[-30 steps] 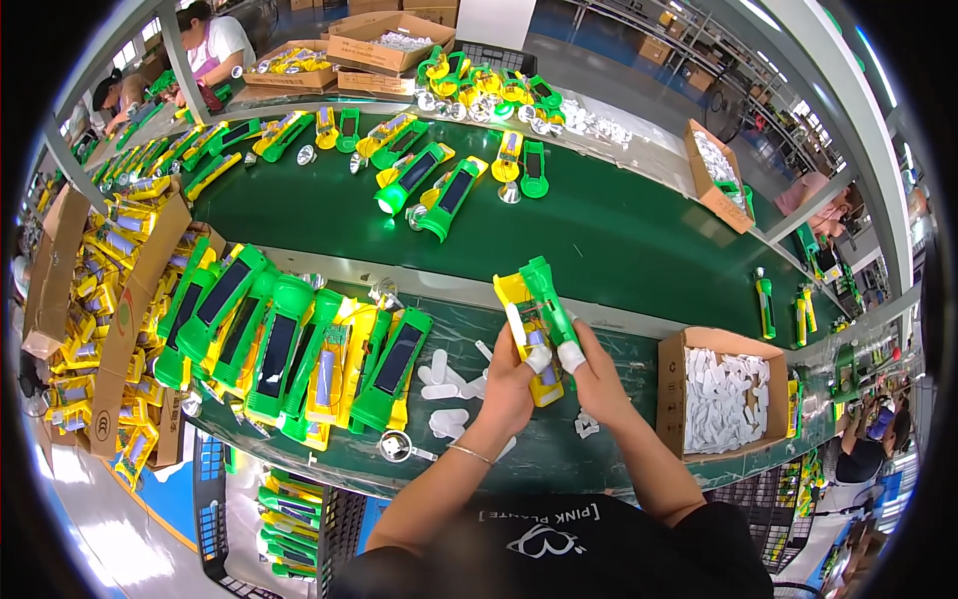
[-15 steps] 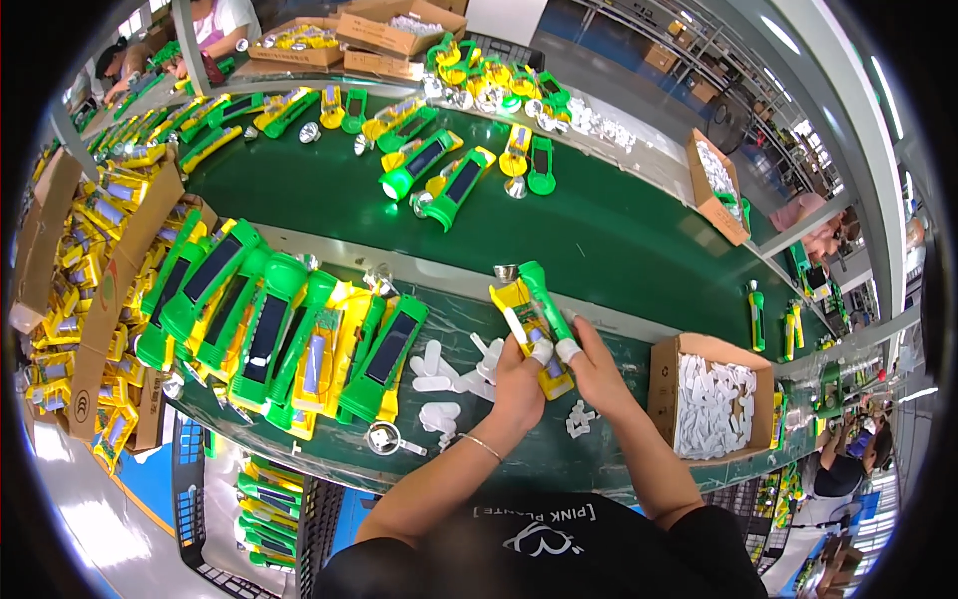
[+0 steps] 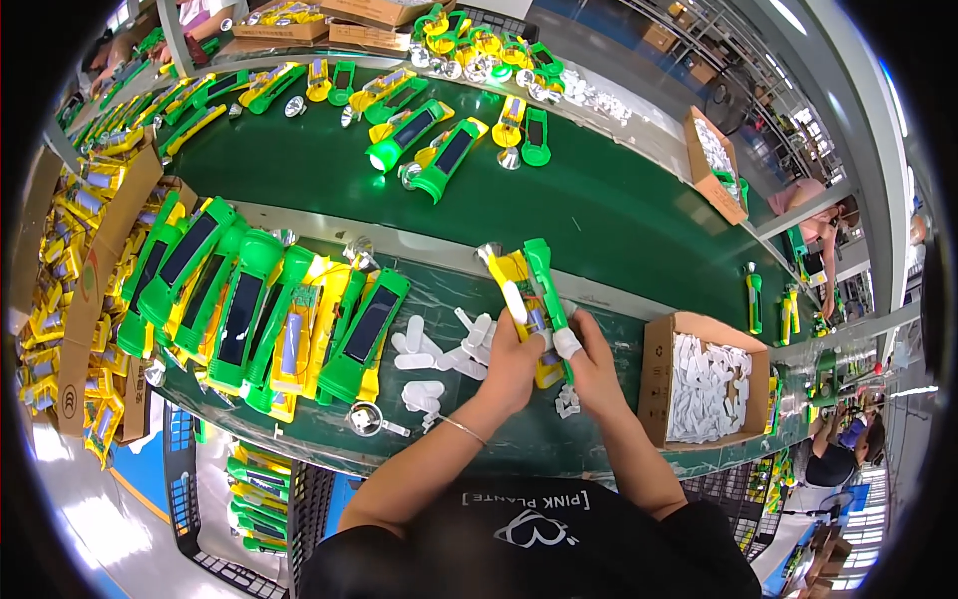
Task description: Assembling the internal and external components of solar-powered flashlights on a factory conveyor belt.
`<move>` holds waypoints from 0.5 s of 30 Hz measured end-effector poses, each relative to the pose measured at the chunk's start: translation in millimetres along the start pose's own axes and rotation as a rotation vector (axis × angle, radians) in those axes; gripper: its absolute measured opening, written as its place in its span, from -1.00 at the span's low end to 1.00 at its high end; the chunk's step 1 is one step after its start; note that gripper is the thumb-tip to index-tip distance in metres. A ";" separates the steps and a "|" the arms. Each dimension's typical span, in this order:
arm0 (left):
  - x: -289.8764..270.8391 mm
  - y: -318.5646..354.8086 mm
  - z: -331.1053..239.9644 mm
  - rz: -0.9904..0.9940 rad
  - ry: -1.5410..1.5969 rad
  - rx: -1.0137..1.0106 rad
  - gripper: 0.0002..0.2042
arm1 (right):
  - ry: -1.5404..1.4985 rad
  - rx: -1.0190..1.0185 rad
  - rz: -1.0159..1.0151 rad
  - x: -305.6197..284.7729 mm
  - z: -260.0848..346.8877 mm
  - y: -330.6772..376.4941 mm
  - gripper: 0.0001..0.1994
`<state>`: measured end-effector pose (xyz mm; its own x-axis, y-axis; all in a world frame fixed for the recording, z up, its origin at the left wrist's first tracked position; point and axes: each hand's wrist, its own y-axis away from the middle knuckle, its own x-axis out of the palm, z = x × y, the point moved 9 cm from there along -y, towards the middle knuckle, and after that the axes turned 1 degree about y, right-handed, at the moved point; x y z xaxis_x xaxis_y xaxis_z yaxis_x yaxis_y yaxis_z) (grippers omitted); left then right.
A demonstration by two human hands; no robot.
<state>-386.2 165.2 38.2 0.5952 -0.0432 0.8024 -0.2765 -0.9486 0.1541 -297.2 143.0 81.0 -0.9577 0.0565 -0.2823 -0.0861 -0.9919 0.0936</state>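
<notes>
The left hand (image 3: 512, 369) gripped a long yellow plastic housing (image 3: 511, 269), the right hand (image 3: 594, 363) a long green plastic shell (image 3: 540, 266); slackening risked drops.

Can't see all of the yellow casing (image 3: 506, 267), partly hidden by the left hand (image 3: 514, 371), nor the green casing's (image 3: 539, 262) lower part, mostly covered by the right hand (image 3: 593, 364). Can't see the head of the top-left person (image 3: 205, 14), or the whole black crate (image 3: 312, 491), both cut off. Can't make out the blurred patch on the black shirt (image 3: 624, 534).
</notes>
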 end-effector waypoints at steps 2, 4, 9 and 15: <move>9.0 1.7 -6.1 0.113 0.039 -0.044 -0.55 | -0.030 0.000 -0.002 3.5 12.0 -0.1 -0.57; 11.3 4.5 -9.1 0.156 -0.020 -0.011 -0.49 | 0.217 -0.129 0.011 4.9 8.2 -3.7 -0.56; 15.9 12.8 -17.4 0.218 0.020 -0.013 -0.45 | 0.290 -0.339 -0.053 14.0 25.0 6.7 -0.58; 12.3 21.7 -16.5 0.156 0.146 0.036 -0.59 | 0.315 -0.358 -0.096 25.1 35.9 18.4 -0.56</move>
<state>-397.3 149.3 61.0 0.4309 -0.1466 0.8904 -0.3276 -0.9448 0.0030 -332.6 130.3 109.9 -0.8154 0.1673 -0.5542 -0.0170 -0.9639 -0.2659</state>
